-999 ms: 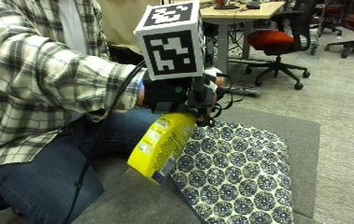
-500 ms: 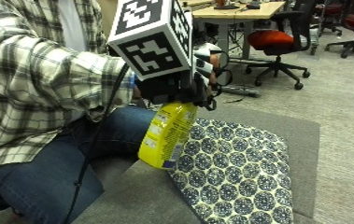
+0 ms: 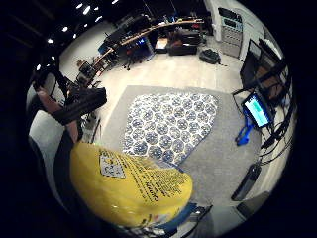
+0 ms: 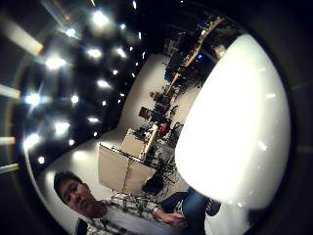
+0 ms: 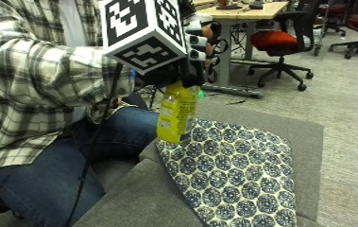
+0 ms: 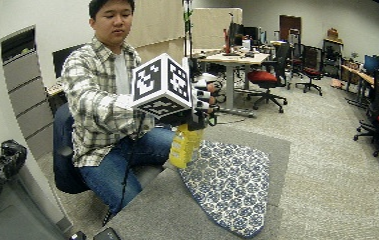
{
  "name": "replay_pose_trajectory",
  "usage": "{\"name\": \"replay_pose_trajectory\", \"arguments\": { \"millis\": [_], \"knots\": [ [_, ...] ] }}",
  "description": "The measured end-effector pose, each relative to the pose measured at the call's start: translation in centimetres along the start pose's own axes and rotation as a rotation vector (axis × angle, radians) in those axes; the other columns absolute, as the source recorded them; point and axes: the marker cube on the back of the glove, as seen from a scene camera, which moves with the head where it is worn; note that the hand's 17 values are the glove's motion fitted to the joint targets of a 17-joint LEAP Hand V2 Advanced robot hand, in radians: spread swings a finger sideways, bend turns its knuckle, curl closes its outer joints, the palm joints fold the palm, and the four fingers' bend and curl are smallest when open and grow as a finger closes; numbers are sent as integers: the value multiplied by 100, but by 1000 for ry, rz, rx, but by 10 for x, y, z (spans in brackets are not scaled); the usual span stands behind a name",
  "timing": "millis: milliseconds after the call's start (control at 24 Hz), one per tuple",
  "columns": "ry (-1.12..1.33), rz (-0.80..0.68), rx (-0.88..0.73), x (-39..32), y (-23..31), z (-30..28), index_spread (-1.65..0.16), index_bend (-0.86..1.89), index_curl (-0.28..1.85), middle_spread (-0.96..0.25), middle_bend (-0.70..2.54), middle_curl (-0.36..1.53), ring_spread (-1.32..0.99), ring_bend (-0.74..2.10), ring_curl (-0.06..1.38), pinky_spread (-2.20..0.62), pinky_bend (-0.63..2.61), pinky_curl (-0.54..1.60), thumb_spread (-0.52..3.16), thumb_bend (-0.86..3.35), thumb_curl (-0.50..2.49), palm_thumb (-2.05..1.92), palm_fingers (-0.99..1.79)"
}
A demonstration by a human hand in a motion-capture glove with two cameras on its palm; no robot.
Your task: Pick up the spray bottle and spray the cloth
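Note:
My gloved right hand (image 5: 188,66) grips the top of a yellow spray bottle (image 5: 176,113) and holds it upright in the air, above the near edge of the cloth. The cloth (image 5: 238,175) is white with a blue round pattern and lies flat on the grey table (image 5: 134,198). From the wide outside view, the yellow spray bottle (image 6: 184,145) hangs over the cloth (image 6: 232,185) at its side nearest the person. The bottle's yellow body (image 3: 129,186) fills part of the little finger side palm view, with the cloth (image 3: 171,124) spread out below it.
The person sits close to the table (image 6: 169,210) with their legs beside it. A desk (image 5: 241,12) and a red office chair (image 5: 279,40) stand behind. On the grey surface past the cloth lie a small lit screen (image 3: 257,110), a blue object (image 3: 242,136) and a dark object (image 3: 246,181).
My hand has lifted the bottle higher and turned it from tilted to nearly upright over the cloth's near edge.

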Motion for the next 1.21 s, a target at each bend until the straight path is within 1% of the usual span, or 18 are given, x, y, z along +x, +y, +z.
{"name": "replay_pose_trajectory", "arguments": {
  "millis": [291,416,583,916,1207],
  "knots": [
    [-189,-82,9,-38,3,24,-32,16,56,-18,50,52,-23,59,48,-19,50,38,4,-3,80,107,125],
    [-209,-117,4,-51,5,37,-32,16,56,-18,51,53,-23,59,48,-19,51,38,4,-3,80,107,124],
    [-236,-125,8,-57,4,48,-31,16,56,-18,51,53,-22,59,48,-18,50,38,4,-3,80,107,124],
    [-498,-195,-28,-88,-8,123,-31,16,56,-18,51,53,-22,59,48,-17,50,38,4,-3,80,108,123],
    [-530,-206,-74,-76,-13,170,-31,16,56,-18,51,53,-22,59,48,-17,50,38,5,-3,80,109,122]
  ]
}}
